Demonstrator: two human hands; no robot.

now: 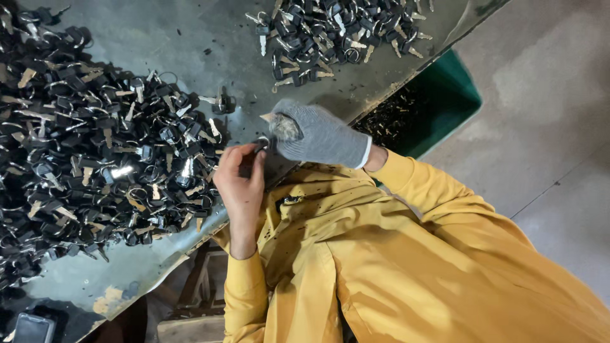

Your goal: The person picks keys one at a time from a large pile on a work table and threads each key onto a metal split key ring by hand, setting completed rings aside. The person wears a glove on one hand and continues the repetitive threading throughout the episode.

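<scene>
Bare left hand (240,181) and grey-gloved right hand (318,134) both pinch one key ring (262,143) between them, at the metal table (165,38) edge. Two key piles: large one (82,159) left, smaller (330,32) ahead. One green bin (445,105) right

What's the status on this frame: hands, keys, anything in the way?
Left hand bare, right hand in grey glove, both pinching a small key ring at the table edge. Big key pile left, smaller pile beyond. Nothing blocking.

Dim, soft daylight; slight blur
</scene>
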